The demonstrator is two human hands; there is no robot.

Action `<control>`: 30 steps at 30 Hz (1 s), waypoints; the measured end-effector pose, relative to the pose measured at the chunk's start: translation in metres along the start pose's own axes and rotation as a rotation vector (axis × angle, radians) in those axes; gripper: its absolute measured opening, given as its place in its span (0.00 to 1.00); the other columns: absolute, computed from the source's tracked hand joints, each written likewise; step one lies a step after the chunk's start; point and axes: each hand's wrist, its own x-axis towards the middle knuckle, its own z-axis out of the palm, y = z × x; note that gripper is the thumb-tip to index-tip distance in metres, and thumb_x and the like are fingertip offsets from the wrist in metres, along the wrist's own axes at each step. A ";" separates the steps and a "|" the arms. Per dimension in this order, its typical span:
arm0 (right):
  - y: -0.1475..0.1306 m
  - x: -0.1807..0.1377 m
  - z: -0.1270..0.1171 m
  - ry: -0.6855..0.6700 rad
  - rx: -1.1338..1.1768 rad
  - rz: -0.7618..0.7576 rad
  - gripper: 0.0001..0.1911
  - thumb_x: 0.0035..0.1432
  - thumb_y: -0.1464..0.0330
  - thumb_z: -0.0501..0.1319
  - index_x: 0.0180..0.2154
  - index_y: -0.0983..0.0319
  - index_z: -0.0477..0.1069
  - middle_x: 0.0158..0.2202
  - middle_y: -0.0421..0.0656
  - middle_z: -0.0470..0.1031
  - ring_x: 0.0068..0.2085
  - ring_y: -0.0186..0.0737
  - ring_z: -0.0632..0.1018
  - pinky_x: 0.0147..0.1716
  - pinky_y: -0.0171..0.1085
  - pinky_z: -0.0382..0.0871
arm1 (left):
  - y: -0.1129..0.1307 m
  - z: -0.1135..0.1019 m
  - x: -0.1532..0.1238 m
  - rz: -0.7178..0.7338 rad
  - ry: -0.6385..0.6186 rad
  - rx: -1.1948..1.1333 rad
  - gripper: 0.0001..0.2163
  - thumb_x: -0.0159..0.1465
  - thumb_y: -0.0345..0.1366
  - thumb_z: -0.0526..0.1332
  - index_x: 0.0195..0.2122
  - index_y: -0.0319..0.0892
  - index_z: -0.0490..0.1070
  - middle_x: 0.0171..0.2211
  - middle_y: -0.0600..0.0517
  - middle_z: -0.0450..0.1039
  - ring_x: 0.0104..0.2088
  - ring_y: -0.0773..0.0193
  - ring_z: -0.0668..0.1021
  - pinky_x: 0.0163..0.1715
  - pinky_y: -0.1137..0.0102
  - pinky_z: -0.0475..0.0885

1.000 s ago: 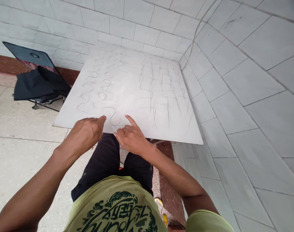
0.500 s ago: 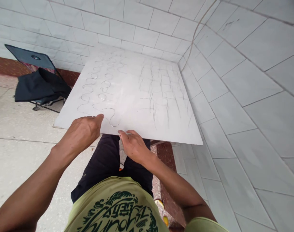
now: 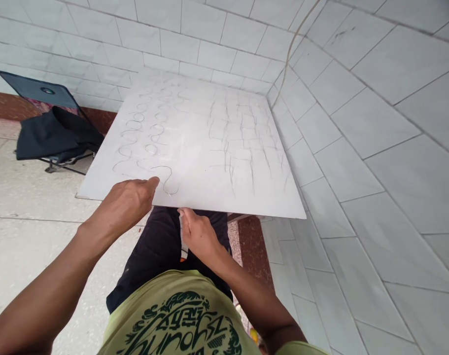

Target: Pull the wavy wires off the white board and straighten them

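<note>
A white board-like tabletop lies in front of me, covered on the left with thin wavy, wire-like lines. The darkest S-shaped wavy line is near its front edge; whether it is a loose strand or a mark I cannot tell. Close to its left side is my left hand, thumb and fingers closed in a pinch over the board. What that pinch holds, if anything, is hidden. My right hand is at the front edge, its fingers curled together and thumb at the rim; its contents cannot be made out.
Crossed, grid-like dark lines cover the board's right part. White tiled walls rise behind and to the right, with a pale cable in the corner. A folding chair with dark cloth stands at the left.
My right hand has drawn down slightly from the board's front edge, and its fingers have curled in. My left hand keeps its pinch in nearly the same place. The view has shifted a little.
</note>
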 end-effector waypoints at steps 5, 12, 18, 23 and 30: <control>-0.001 0.001 -0.001 0.096 -0.159 -0.015 0.25 0.78 0.60 0.50 0.31 0.62 0.74 0.20 0.42 0.75 0.21 0.37 0.75 0.25 0.35 0.59 | 0.008 -0.004 0.001 -0.008 -0.021 0.026 0.09 0.65 0.25 0.52 0.41 0.41 0.67 0.29 0.46 0.78 0.27 0.56 0.78 0.26 0.66 0.59; 0.008 0.009 0.000 0.287 -0.284 -0.080 0.33 0.76 0.56 0.54 0.19 0.61 0.71 0.15 0.43 0.69 0.21 0.37 0.71 0.28 0.37 0.60 | 0.011 0.003 -0.002 -0.005 -0.052 0.050 0.10 0.66 0.24 0.51 0.42 0.40 0.68 0.29 0.45 0.77 0.28 0.51 0.79 0.27 0.64 0.56; 0.006 0.009 0.015 0.309 -0.310 -0.062 0.31 0.77 0.60 0.54 0.19 0.60 0.69 0.15 0.42 0.69 0.20 0.38 0.71 0.26 0.38 0.59 | 0.014 0.012 -0.002 -0.023 -0.003 0.080 0.12 0.67 0.23 0.49 0.43 0.39 0.69 0.26 0.46 0.75 0.26 0.52 0.78 0.26 0.65 0.54; 0.010 0.000 0.014 0.080 -0.232 -0.155 0.21 0.77 0.61 0.54 0.31 0.62 0.72 0.22 0.42 0.75 0.27 0.40 0.77 0.30 0.37 0.63 | 0.011 0.010 -0.001 -0.047 -0.011 0.065 0.11 0.69 0.24 0.49 0.41 0.41 0.70 0.24 0.48 0.73 0.23 0.56 0.74 0.24 0.65 0.53; 0.014 -0.005 0.008 -0.123 -0.154 -0.232 0.20 0.79 0.69 0.46 0.37 0.63 0.71 0.26 0.45 0.78 0.31 0.43 0.80 0.39 0.39 0.68 | 0.008 0.008 0.000 -0.055 -0.069 0.104 0.08 0.70 0.27 0.51 0.42 0.39 0.70 0.24 0.48 0.71 0.23 0.57 0.74 0.25 0.65 0.53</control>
